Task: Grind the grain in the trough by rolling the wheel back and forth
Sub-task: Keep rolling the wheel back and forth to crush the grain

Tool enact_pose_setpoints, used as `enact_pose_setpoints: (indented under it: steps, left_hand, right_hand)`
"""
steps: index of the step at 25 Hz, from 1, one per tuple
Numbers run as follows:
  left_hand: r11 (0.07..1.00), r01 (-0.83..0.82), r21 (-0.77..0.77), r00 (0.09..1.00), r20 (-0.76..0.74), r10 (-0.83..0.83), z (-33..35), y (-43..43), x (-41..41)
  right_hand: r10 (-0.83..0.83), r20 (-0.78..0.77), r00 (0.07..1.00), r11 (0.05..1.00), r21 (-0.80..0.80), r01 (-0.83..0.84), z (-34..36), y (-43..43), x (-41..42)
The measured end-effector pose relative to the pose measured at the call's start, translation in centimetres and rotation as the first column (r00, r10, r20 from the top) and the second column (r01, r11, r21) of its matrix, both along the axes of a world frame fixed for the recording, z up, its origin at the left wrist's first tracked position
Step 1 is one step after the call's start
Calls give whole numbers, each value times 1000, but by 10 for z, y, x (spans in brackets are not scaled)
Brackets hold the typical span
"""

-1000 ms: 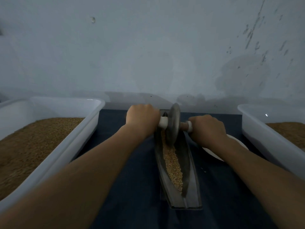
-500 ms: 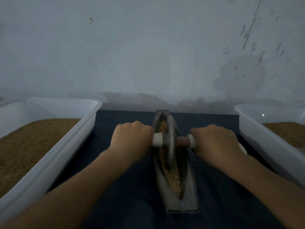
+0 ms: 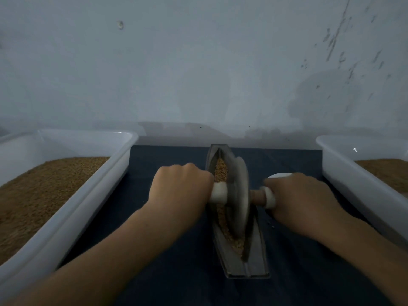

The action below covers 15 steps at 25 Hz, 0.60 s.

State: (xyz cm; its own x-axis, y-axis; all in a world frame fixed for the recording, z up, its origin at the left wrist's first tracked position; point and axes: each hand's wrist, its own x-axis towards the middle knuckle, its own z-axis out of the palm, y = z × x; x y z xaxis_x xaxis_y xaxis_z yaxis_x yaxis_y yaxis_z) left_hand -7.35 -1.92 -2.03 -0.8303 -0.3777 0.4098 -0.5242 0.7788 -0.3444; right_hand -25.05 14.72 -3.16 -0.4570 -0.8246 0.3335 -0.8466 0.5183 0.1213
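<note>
Left hand (image 3: 180,191) and right hand (image 3: 295,195) grip the wheel (image 3: 239,195) axle crosswise; the trough (image 3: 254,250) runs lengthwise straight away from the person.

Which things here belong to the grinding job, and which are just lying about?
In use: wheel, trough, grain in the trough, left hand and right hand gripping the wheel's handles.
Lying about: left bin and right bin, both holding grain, untouched; white dish behind the right hand; dark mat underneath.
</note>
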Motion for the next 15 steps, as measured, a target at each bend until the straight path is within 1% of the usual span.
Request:
enact_pose_setpoints:
  steps: [2,3,5,9,11,13,15]
  left_hand:
    - [999,2,-40,1000,-8,-2,0,10,13]
    - [1000,-2,-29,1000,-7,1,-1,9,14]
    - [1000,-22,12,1000,-20,22,-6,-2,6]
    - [996,-54,70,995,-81,59,-13,-43,-34]
    - [991,-71,114,992,-99,82,-8,-59,-49]
    - [989,-59,134,991,-107,73,-5,-62,-53]
    - [993,-34,112,994,-100,46,-8,-52,-40]
  right_hand:
    - [29,-63,998,999,-27,-30,7,15,8]
    - [27,-81,996,1000,1,-27,12,14,10]
    - [-3,-68,998,997,70,8,13,2,6]
    - [-16,-89,996,998,52,21,16,-54,-27]
    - [-4,-93,996,997,74,11,25,-80,-41]
    - [6,-88,996,997,78,1,29,-87,-44]
    - [12,-78,997,997,72,-6,23,-70,-37]
